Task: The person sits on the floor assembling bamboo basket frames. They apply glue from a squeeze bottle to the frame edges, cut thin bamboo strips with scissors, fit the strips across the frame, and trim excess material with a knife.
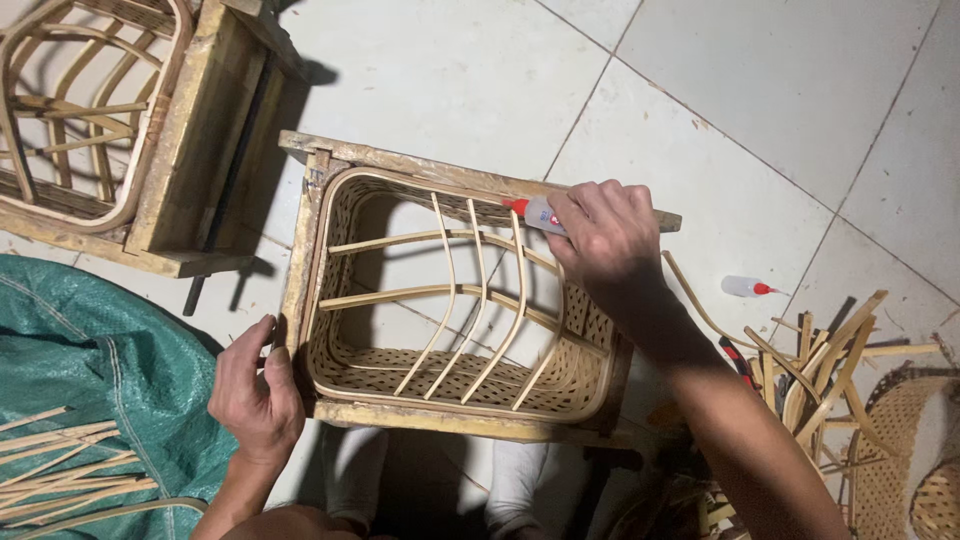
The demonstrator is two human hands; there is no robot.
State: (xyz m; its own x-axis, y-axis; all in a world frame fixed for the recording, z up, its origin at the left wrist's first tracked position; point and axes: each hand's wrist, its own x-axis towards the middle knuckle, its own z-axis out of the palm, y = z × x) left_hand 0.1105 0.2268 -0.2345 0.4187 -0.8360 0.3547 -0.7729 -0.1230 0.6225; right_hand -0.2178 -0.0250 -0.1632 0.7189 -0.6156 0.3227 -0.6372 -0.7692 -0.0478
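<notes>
A woven bamboo basket (340, 365) sits inside a rectangular wooden frame (420, 165) on the tiled floor, with several curved bamboo ribs (470, 290) crossing its open bottom. My right hand (605, 240) holds a small clear glue bottle with a red tip (533, 212), the tip pointing at the upper end of a rib near the far rim. My left hand (255, 390) grips the near left corner of the wooden frame.
A second frame with a basket (90, 120) lies at the top left. A green tarp (110, 350) with bamboo strips (60, 470) is at the lower left. Another glue bottle (745, 287), loose bamboo strips (820, 370) and woven pieces (905, 450) lie at the right.
</notes>
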